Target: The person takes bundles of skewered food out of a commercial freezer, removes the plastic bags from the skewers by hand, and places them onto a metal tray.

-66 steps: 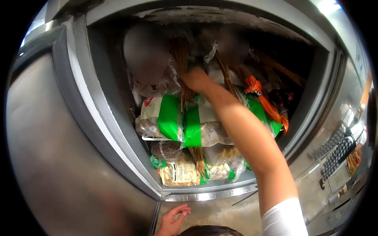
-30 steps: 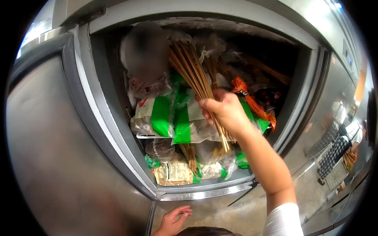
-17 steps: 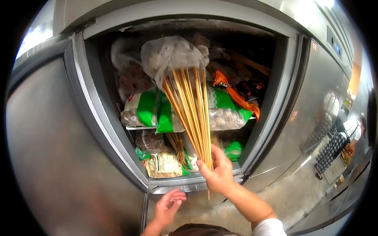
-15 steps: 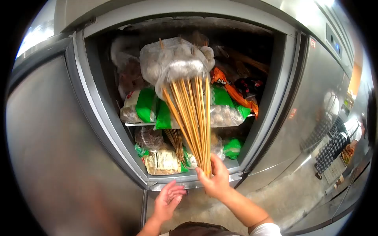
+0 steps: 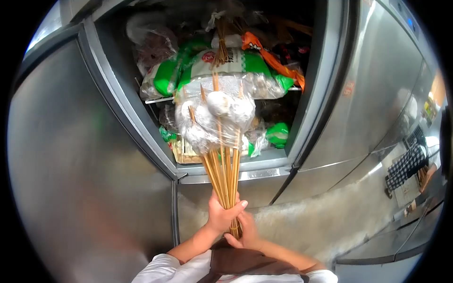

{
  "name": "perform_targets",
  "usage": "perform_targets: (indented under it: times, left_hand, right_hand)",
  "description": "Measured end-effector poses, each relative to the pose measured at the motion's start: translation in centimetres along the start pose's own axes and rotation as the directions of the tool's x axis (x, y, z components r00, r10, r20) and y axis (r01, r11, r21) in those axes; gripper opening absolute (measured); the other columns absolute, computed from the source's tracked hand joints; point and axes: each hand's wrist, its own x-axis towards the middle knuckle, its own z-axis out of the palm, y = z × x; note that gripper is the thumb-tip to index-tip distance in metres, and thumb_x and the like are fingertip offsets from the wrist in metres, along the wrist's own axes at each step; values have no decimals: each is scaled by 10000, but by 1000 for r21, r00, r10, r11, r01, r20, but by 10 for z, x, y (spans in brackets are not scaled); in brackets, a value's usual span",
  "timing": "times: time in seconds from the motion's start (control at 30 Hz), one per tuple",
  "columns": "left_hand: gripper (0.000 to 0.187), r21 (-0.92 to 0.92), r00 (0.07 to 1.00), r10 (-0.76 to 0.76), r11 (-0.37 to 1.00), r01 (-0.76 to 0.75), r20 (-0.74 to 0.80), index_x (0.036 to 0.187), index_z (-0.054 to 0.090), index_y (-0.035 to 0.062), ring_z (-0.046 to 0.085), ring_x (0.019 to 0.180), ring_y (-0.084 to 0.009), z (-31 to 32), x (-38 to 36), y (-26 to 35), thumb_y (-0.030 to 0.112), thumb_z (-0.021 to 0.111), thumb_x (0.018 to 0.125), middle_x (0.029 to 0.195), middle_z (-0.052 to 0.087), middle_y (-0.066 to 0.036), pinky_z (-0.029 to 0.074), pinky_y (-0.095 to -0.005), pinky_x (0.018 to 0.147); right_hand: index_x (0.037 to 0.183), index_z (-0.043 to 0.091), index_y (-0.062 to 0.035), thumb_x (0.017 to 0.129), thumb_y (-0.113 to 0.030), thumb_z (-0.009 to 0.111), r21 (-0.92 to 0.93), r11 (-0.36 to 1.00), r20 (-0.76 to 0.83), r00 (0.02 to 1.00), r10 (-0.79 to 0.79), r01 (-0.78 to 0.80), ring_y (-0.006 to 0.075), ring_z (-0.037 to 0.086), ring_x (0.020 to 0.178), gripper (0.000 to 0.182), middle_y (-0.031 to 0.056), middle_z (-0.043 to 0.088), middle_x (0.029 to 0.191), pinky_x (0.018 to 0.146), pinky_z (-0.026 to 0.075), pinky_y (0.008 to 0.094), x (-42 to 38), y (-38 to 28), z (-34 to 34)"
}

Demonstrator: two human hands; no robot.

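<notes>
A bundle of wooden skewers (image 5: 225, 172) stands fanned out in front of me. Frosty whitish balls under clear plastic wrap (image 5: 214, 111) cover its upper end, and a few stick tips poke through. My left hand (image 5: 220, 214) is closed around the lower sticks. Just below and to the right, my right hand (image 5: 246, 230) grips the tied bottom ends, close to my apron. The left palm partly hides the sticks.
An open steel refrigerator holds green-and-white food bags (image 5: 222, 63) on a shelf (image 5: 160, 100), with another tied stick bundle (image 5: 221, 45) above them. Its door (image 5: 89, 155) spans the left. At far right, a person in checked trousers (image 5: 408, 162) stands on the floor.
The skewer bundle has come down and towards me, out of the refrigerator's upper part. My left hand, open and apart before, now grips the sticks; my right hand keeps hold lower down.
</notes>
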Motion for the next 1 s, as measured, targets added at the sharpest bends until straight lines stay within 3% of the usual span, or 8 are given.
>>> perform_targets:
  times: [0.03,0.1,0.17,0.27,0.3,0.47,0.6,1.0]
  left_hand:
    - [566,9,1000,-13,1000,13,3,1238,363,4,519,604,-107,0,-2,0,-27,641,746,789,477,-30,471,-274,624]
    - [578,-415,897,-20,882,224,442,1290,332,4,470,536,-96,-3,-2,-4,42,595,777,753,442,-26,431,-285,577]
    - [581,-432,839,-42,843,321,542,1288,337,9,442,504,-92,-1,-1,-8,117,583,773,724,418,-19,403,-290,559]
    - [683,-493,640,-23,617,613,768,1288,350,9,442,503,-90,-1,3,-17,225,627,702,687,400,0,398,-281,554]
    - [683,-480,629,-34,615,626,777,1288,350,9,442,503,-90,0,5,-19,225,627,702,687,400,0,398,-281,554]
    - [687,-510,547,51,445,736,835,1258,373,15,431,502,-106,6,5,-27,260,662,685,663,397,8,398,-290,547]
    - [658,-512,538,52,394,763,841,1201,402,10,430,493,-97,4,2,-31,289,687,678,651,405,14,390,-275,531]
    - [625,-505,552,4,407,761,834,1182,422,-6,439,488,-83,-5,2,-27,298,672,697,673,420,10,377,-256,511]
  right_hand:
    - [1240,420,14,722,-203,705,45,997,25,997,-72,70,386,515,966,630,197,521,1091,882,391,464,-5,0,-9]
    - [1203,486,17,760,-199,667,59,990,25,991,-133,132,350,537,902,525,175,554,1046,843,411,453,-9,7,-31]
    - [1088,556,5,788,-114,617,165,972,52,982,-179,169,310,557,830,329,147,585,938,784,443,416,-8,7,-51]
    - [969,567,2,809,12,562,95,995,-163,986,-28,44,257,567,746,160,124,584,858,686,466,344,3,3,-68]
    - [945,560,6,824,31,547,53,998,-265,963,50,-37,233,570,748,125,125,576,868,669,465,316,14,-1,-77]
    - [1041,573,17,768,77,625,-98,995,-397,916,-56,18,173,565,678,285,133,552,1009,627,478,283,85,-26,-90]
    - [1072,587,5,742,59,662,-284,955,-370,908,-195,90,151,566,655,342,127,555,1005,572,485,257,123,-27,-93]
    - [819,547,-16,707,41,632,-311,938,-243,942,-233,152,194,559,585,152,87,533,817,506,471,293,161,-20,-81]
